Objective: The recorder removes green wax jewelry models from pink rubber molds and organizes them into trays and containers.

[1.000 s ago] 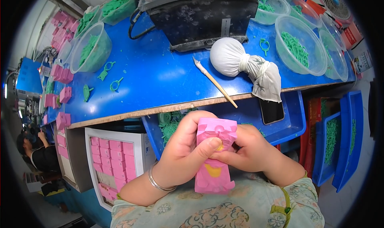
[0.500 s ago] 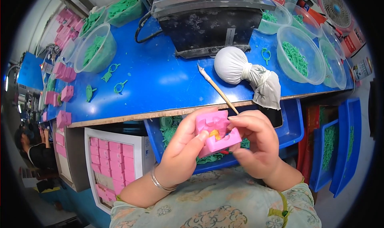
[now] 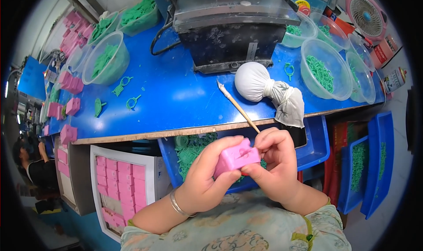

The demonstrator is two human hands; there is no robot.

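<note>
Both hands hold a pink rubber mould (image 3: 233, 159) over the front edge of the blue table. My left hand (image 3: 205, 171) wraps around its left side, thumb along the bottom. With bent fingers, my right hand (image 3: 278, 165) grips its right end, the thumb pressed at the lower corner. The mould's halves are together, with a notch on top; its inside is hidden. A bit of something red shows under it. Just beyond, a wooden-handled brush (image 3: 240, 107) lies across the table edge, beside a white tied cloth bag (image 3: 252, 81).
A black dusty machine (image 3: 233, 39) stands at the back. Clear bowls (image 3: 328, 70) of green wax pieces sit on both sides. Below the edge is a blue tray (image 3: 318, 147) with more green pieces; a white-framed case of pink moulds (image 3: 119, 176) stands left. Green ring pieces (image 3: 132, 102) lie on the table.
The mould was spread apart with something yellow inside; its halves are now closed together. My right fingers have come in against its end. The whole view has shifted slightly.
</note>
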